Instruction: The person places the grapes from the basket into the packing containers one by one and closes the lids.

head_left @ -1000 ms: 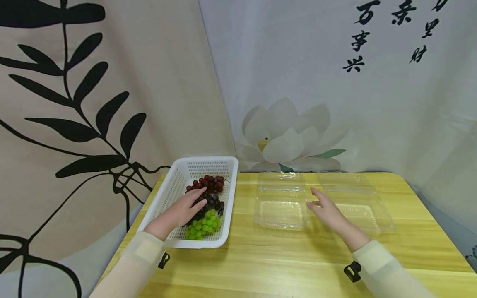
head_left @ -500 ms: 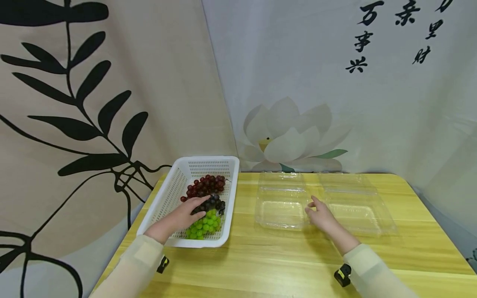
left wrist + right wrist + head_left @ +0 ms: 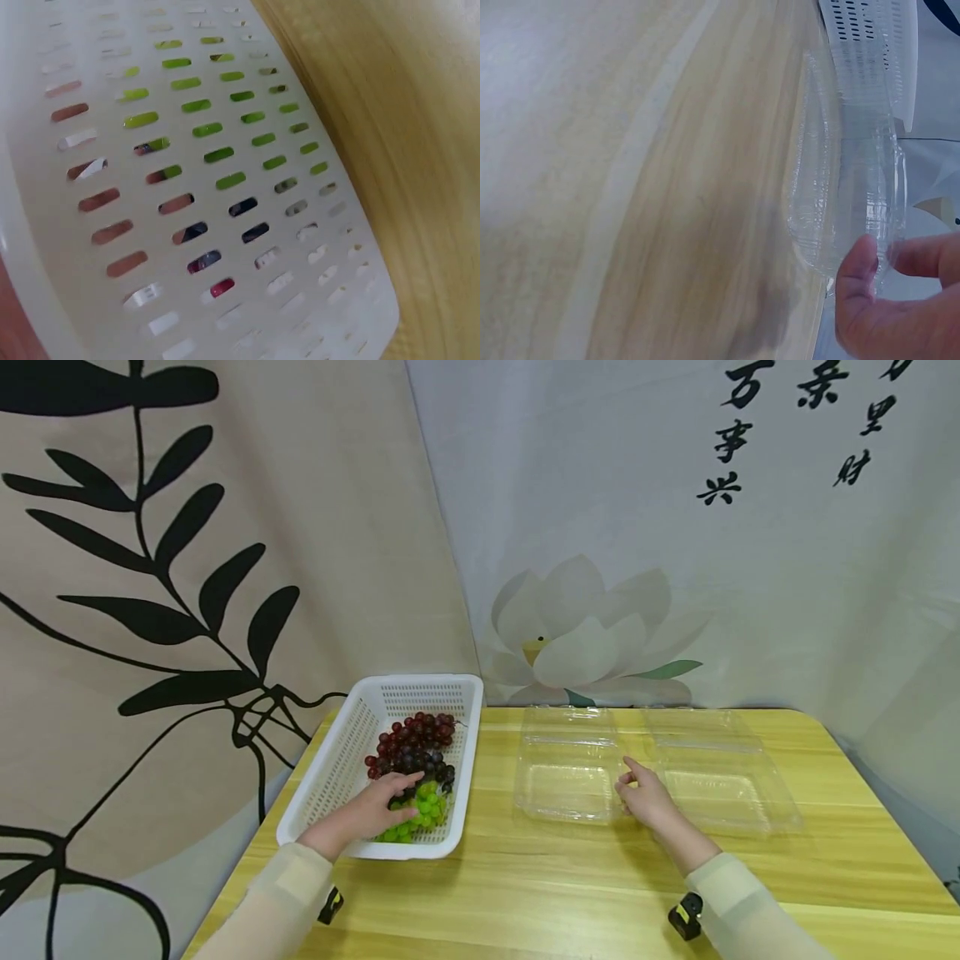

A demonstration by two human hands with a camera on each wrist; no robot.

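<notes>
In the head view, my left hand [image 3: 370,814] reaches into a white perforated basket [image 3: 315,777], its fingers lying over a bunch of green grapes [image 3: 429,810]. Dark grapes [image 3: 411,760] lie just beyond the fingertips, and red grapes [image 3: 420,724] sit further back. Seen through the basket's slots [image 3: 225,154] in the left wrist view are green, dark and red grapes. My right hand [image 3: 647,795] is at the right edge of a clear plastic clamshell box [image 3: 566,789] with its lid raised. The right wrist view has the thumb [image 3: 855,274] and a finger on either side of the box's edge [image 3: 874,217].
A second, wider clear clamshell box [image 3: 716,797] stands open to the right, beside my right hand. Both boxes and the basket rest on a wooden table [image 3: 525,893]. A printed curtain [image 3: 585,527] hangs right behind the table's back edge.
My left hand has moved nearer, from the red and dark grapes to the green ones. The right hand has shifted to the box's edge and its fingers have curled in.
</notes>
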